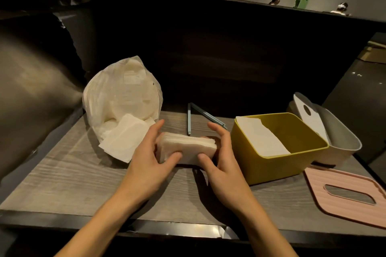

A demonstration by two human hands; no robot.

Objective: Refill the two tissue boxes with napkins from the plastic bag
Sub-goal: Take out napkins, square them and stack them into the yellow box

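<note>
Fingers: both hands, left hand (146,160) and right hand (221,162), pinched a napkin stack (187,149) just above the counter (62,183).
Risk: thin, floppy sheets could've fanned out or slid off if squeezed unevenly.
Yellow box (277,165): smooth hard plastic, napkins leaning inside.
Bag (117,94): crinkly, open, napkins spilling out.
Gray box (342,142): behind the yellow one.
</note>
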